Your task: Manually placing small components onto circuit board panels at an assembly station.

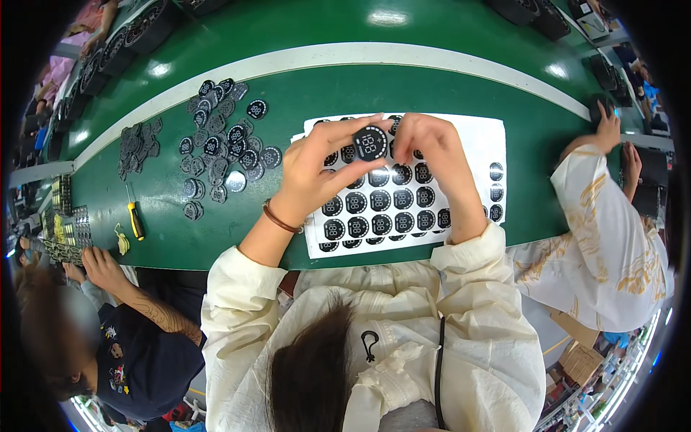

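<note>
Between the thumb and fingers of my left hand point(317, 162) is a round black display disc point(371, 143) with white digit-shaped markings, its face turned up. Just to its right, my right hand point(434, 147) has its fingers curled into a pinch. Whatever those fingertips may hold is too small to make out. Both hands are over a stack of white sheets point(471, 151) bearing rows of round black stickers point(379, 199) with similar markings. My hands and forearms cover part of the sheets.
A loose heap of black discs point(217, 164) lies left of the sheets, with a smaller dark pile point(137, 150) farther left. A yellow-handled screwdriver point(135, 220) lies on the green table point(173, 230). A white rail point(324, 57) crosses behind. Co-workers sit at both sides.
</note>
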`<state>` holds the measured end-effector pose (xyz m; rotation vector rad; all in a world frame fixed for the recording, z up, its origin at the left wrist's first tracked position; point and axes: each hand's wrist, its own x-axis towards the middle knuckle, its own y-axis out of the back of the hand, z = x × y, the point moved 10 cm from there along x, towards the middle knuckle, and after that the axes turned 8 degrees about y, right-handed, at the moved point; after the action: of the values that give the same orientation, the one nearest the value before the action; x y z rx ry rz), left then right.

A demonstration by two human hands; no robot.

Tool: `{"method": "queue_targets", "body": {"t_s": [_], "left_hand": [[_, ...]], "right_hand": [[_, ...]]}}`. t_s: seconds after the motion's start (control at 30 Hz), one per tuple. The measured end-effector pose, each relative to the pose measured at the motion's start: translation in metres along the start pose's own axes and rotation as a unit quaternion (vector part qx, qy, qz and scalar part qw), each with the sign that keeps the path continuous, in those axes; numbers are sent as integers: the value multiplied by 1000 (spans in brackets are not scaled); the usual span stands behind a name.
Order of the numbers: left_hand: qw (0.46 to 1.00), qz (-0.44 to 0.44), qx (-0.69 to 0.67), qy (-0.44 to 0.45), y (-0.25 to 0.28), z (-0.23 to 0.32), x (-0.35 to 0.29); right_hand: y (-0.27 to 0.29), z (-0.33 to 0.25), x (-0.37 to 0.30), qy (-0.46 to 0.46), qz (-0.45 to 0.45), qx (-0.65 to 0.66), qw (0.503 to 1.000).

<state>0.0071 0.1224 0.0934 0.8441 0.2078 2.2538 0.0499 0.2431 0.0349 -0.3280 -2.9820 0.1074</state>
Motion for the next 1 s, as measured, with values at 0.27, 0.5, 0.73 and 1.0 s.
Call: {"method": "queue_targets", "body": {"t_s": [0.27, 0.5, 0.73, 1.0], "left_hand": [[999, 17, -38, 0, 10, -2, -1], [978, 31, 205, 21, 45, 2, 1], [833, 148, 507, 168, 158, -56, -61], [865, 161, 434, 194, 170, -70, -61]], "right_hand": [[16, -14, 2, 32, 55, -70, 995], [53, -39, -37, 73, 158, -203, 963], [88, -32, -110, 42, 209, -346, 914], [82, -52, -117, 88, 212, -460, 858]]}}
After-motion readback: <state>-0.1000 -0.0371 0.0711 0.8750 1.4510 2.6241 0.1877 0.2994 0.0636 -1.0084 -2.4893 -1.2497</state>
